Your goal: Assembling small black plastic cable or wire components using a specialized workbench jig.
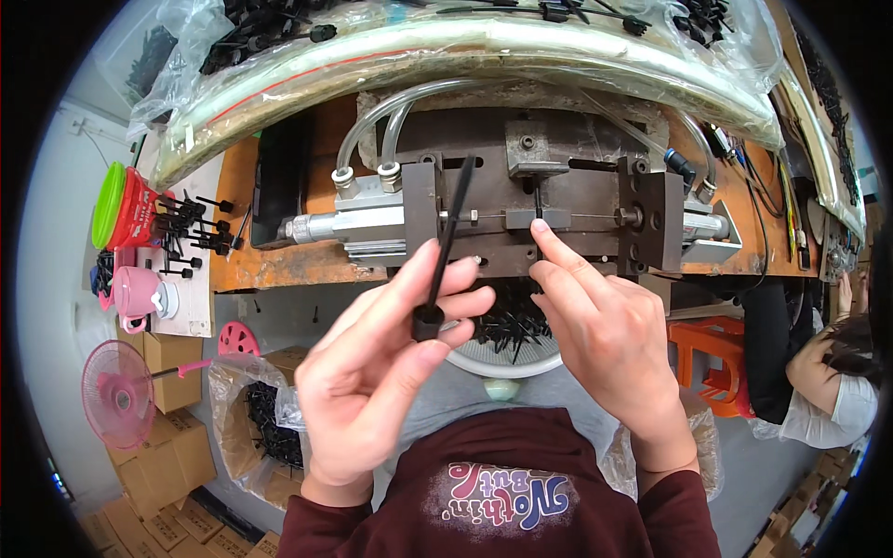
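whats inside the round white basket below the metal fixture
Thin black parts lie heaped inside the round white basket. The heap hides its bottom; the metal fixture and the right hand cover some of the rest.

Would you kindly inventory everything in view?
Thin part: 1, black, centre
Fixture: 1, dark, centre
Cylinders: 2, silver, fixture's ends
Tubes: several, clear, upper centre
Bench: 1, brown, beneath fixture
Basin: 1, white, below centre
Small parts: many, black, left, top, basin
Tub: 1, red, left
Mug: 1, pink, left
Fan: 1, pink, left
Bags: several, clear, top and lower left
Cartons: several, brown, lower left
Stool: 1, orange, right
Co-worker: 1, white-sleeved, right edge
Left hand: 1, maroon-sleeved, holding thin part
Right hand: 1, maroon-sleeved, fingertip at fixture's middle
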The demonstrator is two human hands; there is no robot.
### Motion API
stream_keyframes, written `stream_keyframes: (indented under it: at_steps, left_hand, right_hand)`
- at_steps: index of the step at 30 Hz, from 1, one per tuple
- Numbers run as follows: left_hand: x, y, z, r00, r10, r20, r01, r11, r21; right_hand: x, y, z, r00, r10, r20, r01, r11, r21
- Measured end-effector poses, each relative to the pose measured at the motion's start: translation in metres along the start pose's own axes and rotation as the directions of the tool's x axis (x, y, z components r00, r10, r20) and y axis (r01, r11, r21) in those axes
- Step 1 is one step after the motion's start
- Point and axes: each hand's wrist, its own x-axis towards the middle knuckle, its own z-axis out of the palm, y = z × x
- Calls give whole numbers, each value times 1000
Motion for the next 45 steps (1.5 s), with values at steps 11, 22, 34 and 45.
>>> stream_keyframes:
  at_steps: [11,22,34,45]
  left_hand:
    - [2,-3,-54,891,454,-9,-376,748,547]
    - [-1,51,-48,839,383,386,-479,185,858]
    - [5,74,-38,757,298,582,-584,-92,807]
    - [14,51,-11,673,354,649,-694,1,720]
  right_hand:
    - [-35,-75,15,692,-553,-464,120,-546,829]
    - [-26,-70,25,709,-540,-453,326,-319,890]
    - [-40,-57,17,752,-489,-442,388,-215,896]
    - [-49,-51,12,754,-484,-444,393,-208,896]
